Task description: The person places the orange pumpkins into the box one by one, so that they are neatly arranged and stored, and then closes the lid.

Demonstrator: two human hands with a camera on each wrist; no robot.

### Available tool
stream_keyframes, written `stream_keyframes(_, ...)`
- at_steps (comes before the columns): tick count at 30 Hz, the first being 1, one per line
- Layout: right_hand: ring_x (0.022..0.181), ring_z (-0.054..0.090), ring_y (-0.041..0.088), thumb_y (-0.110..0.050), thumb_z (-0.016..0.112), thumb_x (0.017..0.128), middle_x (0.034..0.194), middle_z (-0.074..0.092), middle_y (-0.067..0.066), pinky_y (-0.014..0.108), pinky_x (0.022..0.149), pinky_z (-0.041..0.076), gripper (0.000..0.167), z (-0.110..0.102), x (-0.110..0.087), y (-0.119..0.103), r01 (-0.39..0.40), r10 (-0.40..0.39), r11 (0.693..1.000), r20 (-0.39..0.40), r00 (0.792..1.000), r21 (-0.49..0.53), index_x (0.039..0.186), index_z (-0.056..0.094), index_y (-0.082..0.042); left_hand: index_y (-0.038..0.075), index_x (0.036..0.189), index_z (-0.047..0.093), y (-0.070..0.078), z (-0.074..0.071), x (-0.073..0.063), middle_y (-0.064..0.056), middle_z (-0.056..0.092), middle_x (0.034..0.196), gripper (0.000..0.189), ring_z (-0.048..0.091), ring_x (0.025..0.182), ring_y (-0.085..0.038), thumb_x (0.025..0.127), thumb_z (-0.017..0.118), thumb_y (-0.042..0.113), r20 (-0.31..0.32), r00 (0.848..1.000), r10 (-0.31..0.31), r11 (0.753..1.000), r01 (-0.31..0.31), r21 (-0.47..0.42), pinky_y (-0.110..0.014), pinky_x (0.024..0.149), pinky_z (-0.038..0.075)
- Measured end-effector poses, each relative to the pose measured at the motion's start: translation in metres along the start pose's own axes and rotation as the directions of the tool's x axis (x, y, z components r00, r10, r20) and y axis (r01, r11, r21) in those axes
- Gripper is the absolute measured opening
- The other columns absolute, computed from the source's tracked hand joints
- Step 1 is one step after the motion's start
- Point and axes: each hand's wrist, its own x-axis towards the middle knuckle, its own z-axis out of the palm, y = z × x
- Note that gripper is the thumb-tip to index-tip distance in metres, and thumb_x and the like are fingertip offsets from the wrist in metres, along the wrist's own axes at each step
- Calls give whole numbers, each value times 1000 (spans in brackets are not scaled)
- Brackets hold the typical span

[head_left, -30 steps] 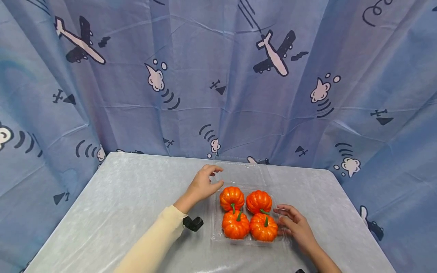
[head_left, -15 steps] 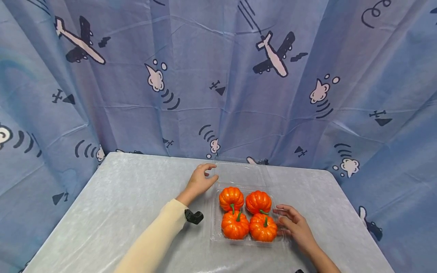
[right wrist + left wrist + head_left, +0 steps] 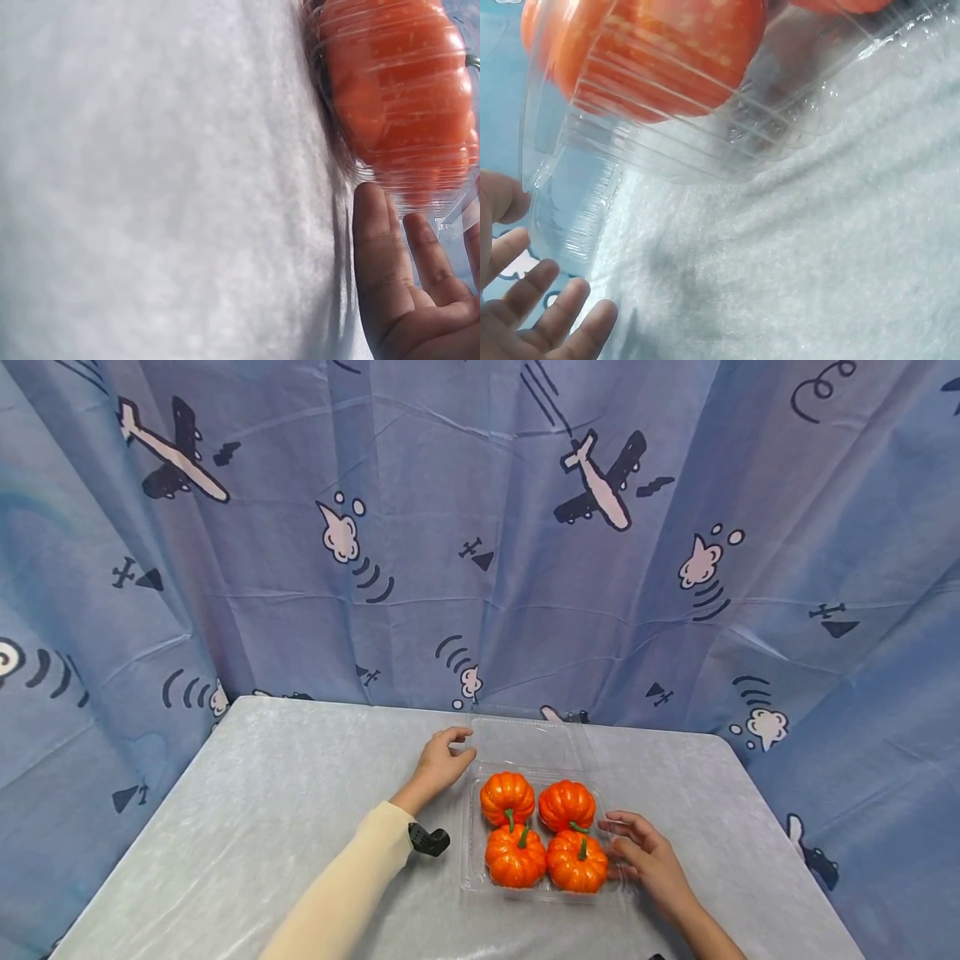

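In the head view a clear plastic clamshell box [image 3: 534, 894] lies on the table with its lid [image 3: 528, 743] folded back. Several small orange pumpkins [image 3: 507, 798] with green stems fill its base in two rows. My left hand [image 3: 442, 758] hovers at the left edge of the lid, thumb and fingers apart with nothing between them. In the left wrist view its fingers [image 3: 568, 300] are spread beside the box's corner. My right hand [image 3: 649, 855] is at the box's right wall. The right wrist view has its fingers [image 3: 375, 232] extended against or just beside the ribbed plastic.
A white cloth-covered table [image 3: 315, 777] extends on both sides of the box. Behind it hangs a blue curtain [image 3: 420, 527] printed with airplanes. A black wrist device [image 3: 429, 840] is strapped at the left cuff.
My left hand has drawn slightly left, away from the lid's edge, and its fingers have come a little closer together. The right hand, box and pumpkins hold their places.
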Motion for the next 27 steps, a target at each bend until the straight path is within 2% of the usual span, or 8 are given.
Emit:
stream_keyframes(10, 86, 64, 13, -13, 52, 97, 139, 50, 24, 37, 71, 59, 44, 0, 0, 1, -11, 11, 1000, 3, 1000, -7, 139, 40, -2, 1, 117, 65, -1, 5, -1, -16, 67, 109, 33, 65, 90, -28, 86, 63, 12, -21, 999, -33, 995, 31, -92, -35, 78, 55)
stream_keyframes(16, 87, 62, 12, -13, 53, 97, 137, 52, 23, 35, 70, 59, 44, 0, -2, 1, -7, 7, 1000, -10, 1000, -20, 138, 42, -2, 1, 116, 67, -4, 7, -2, -14, 68, 109, 33, 67, 91, -27, 84, 64, 11, -47, 998, -31, 994, 26, -108, -33, 77, 55)
stream_keyframes(24, 90, 64, 11, -16, 54, 97, 136, 54, 21, 35, 71, 59, 44, 0, -5, 1, -5, 4, 1000, -20, 1000, -20, 139, 45, -4, -1, 115, 66, 3, 3, -2, -16, 67, 111, 34, 66, 93, -28, 82, 66, 8, -81, 996, 25, 992, -35, -118, -36, 79, 56)
stream_keyframes(27, 90, 65, 11, -16, 55, 97, 131, 60, 13, 35, 70, 59, 44, 0, -5, 3, 8, -8, 1000, -24, 1000, -18, 138, 46, -4, 0, 115, 66, 6, 1, -2, -15, 66, 111, 34, 66, 93, -28, 81, 68, 6, -95, 993, 66, 992, -76, -102, -35, 81, 55)
